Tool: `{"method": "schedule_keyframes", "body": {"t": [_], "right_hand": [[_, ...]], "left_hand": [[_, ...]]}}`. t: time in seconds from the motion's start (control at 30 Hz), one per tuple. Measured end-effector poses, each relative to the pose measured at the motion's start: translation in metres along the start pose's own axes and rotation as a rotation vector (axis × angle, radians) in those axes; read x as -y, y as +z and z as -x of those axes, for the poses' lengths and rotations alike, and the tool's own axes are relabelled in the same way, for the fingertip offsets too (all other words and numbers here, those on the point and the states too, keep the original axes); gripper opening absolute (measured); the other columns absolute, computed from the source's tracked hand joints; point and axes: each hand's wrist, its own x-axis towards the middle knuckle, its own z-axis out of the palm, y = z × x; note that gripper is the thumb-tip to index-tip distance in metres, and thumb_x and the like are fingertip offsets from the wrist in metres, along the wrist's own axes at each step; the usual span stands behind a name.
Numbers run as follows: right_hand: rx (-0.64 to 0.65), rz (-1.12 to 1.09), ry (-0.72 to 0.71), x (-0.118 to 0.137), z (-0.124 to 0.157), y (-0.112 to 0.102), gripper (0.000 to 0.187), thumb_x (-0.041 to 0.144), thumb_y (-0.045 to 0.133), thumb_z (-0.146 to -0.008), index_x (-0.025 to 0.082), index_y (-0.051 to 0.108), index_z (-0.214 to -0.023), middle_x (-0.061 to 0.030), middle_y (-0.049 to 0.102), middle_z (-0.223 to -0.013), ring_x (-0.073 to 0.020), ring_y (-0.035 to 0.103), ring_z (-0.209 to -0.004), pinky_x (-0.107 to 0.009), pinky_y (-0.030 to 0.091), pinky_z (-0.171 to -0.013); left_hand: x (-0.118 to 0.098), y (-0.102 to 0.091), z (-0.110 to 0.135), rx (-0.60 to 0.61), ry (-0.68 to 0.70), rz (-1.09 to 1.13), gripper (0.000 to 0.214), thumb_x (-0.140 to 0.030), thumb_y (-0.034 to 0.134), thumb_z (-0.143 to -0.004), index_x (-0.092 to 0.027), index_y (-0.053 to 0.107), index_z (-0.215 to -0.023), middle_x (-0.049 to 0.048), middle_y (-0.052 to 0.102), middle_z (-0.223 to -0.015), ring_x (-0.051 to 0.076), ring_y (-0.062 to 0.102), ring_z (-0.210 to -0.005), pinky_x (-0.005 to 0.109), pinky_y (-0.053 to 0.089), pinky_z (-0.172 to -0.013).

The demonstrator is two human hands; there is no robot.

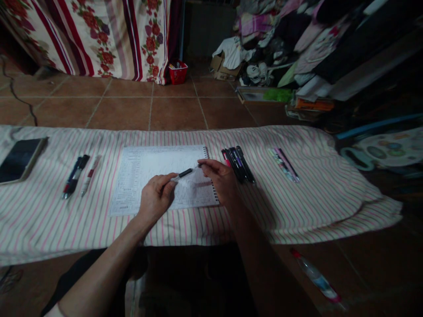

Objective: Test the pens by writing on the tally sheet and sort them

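Note:
A slim black-and-white pen (185,173) lies across the spiral notebook (139,176), its ends pinched by my left hand (155,198) and my right hand (218,178). The notebook's printed page is covered with small rows of text. A bundle of dark pens (238,165) lies just beyond my right hand, not touched by it. Two more pens (75,176) and a red-and-white marker (90,176) lie to the left of the notebook. All of these rest on a pink-striped cloth (66,224).
A smartphone (20,160) lies at the cloth's left end, and a cluster of pale pens (284,165) lies to the right. A plastic bottle (315,277) sits on the tiled floor. Beyond stand a red basket (177,72), a floral curtain (99,39) and a clothes heap (284,44).

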Motion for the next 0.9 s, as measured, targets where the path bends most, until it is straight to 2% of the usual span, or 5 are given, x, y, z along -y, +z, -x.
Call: {"method": "schedule_keyframes", "body": {"t": [0.37,0.9], "right_hand": [[0.010,0.003,0.001,0.0044,0.0011,0.0015,0.023,0.031,0.063,-0.066,0.021,0.073,-0.085,0.0014,0.058,-0.064,-0.0109,0.047,-0.061,-0.024,0.041,-0.058],[0.025,-0.002,0.009,0.0024,0.0007,0.0005,0.024,0.031,0.063,-0.067,0.020,0.072,-0.087,0.0017,0.056,-0.065,-0.0106,0.044,-0.061,-0.024,0.034,-0.055]], "left_hand": [[-0.0018,0.0000,-0.0007,0.006,-0.001,0.008,0.025,-0.028,0.050,-0.087,-0.022,0.067,-0.104,0.0056,0.070,-0.090,0.020,0.063,-0.085,0.035,0.049,-0.079],[-0.0019,-0.0007,-0.0005,0.010,0.029,-0.019,0.024,-0.024,0.051,-0.087,-0.018,0.066,-0.106,0.0052,0.069,-0.087,0.020,0.061,-0.083,0.034,0.048,-0.077]]}}
